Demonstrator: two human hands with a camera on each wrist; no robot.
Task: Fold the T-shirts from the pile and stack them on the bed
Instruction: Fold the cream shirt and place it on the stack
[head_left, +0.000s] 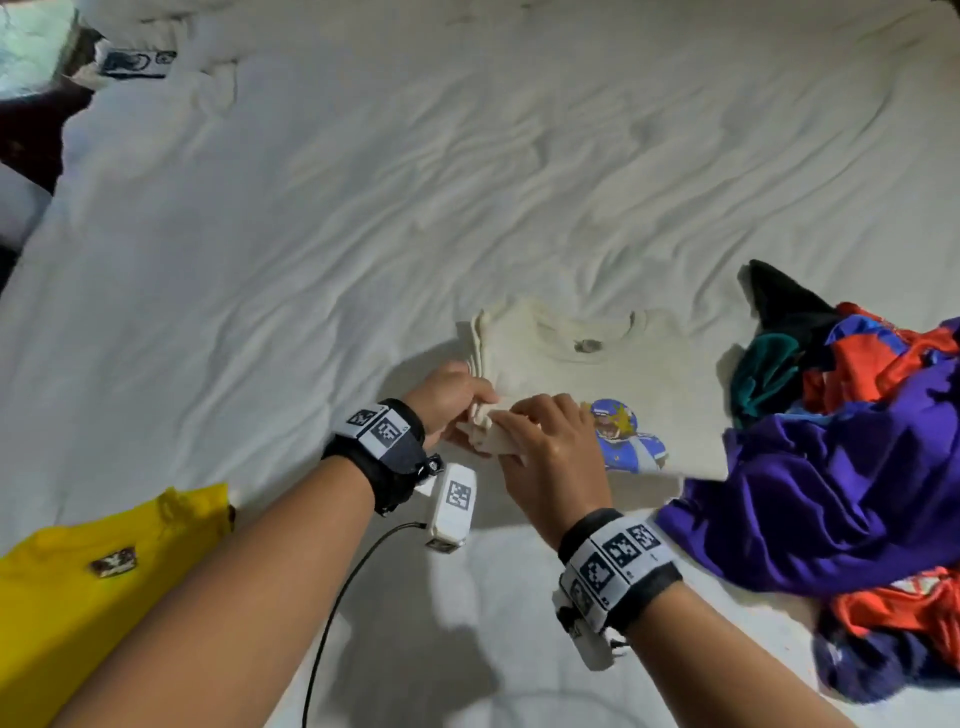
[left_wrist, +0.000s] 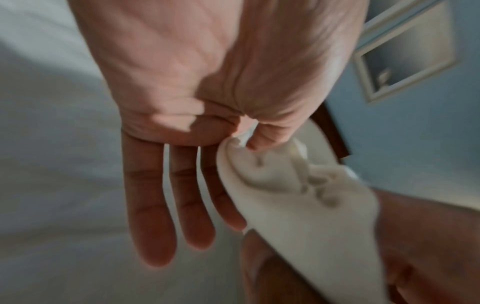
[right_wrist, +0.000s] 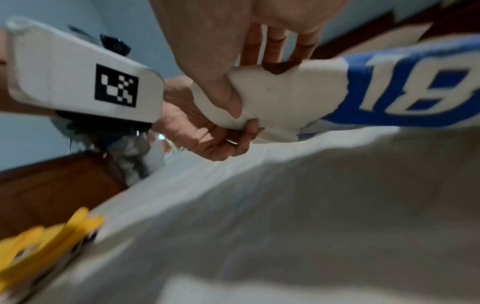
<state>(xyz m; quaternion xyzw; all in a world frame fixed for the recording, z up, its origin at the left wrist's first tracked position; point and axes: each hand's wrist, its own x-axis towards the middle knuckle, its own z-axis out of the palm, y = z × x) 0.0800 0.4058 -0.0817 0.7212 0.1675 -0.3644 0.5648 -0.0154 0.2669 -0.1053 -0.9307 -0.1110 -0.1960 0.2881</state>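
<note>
A cream cotton T-shirt (head_left: 582, 358) with a blue printed figure lies partly folded on the bed (head_left: 363, 208), whose white sheet is creased. The left hand (head_left: 447, 397) pinches a bunched edge of its soft cloth, and the right hand (head_left: 550, 441) grasps the same fold. A loose pile (head_left: 841, 441) of purple, orange and teal shirts sits just right; a yellow shirt (head_left: 88, 582) lies at left.

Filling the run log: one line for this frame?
step: folding cream T-shirt | left hand: pinches its edge | right hand: grips same bunch | yellow T-shirt: folded, near-left | pile: right
</note>
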